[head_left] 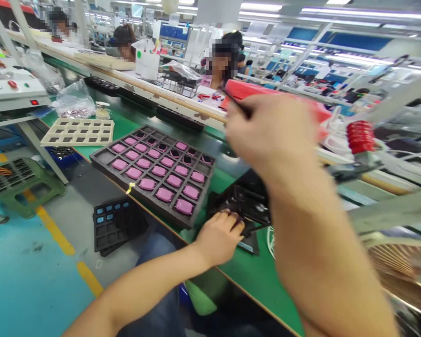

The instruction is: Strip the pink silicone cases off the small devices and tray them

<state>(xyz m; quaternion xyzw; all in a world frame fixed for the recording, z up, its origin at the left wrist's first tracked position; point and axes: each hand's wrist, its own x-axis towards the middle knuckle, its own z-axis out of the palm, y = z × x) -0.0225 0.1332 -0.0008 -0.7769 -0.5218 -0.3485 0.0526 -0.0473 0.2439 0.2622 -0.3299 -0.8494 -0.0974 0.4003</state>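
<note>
Above and right of the grey tray (161, 206), the right hand (270, 128) is clenching a dark handle (241, 104), blurring, mostly hiding it; beside the tray, the left hand (219, 238) is touching the black fixture (250, 201), its hold impossible to tell.

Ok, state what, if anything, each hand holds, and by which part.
Right hand: a dark rod, gripped behind its protruding end. Left hand: at the black fixture; any hold unclear.
</note>
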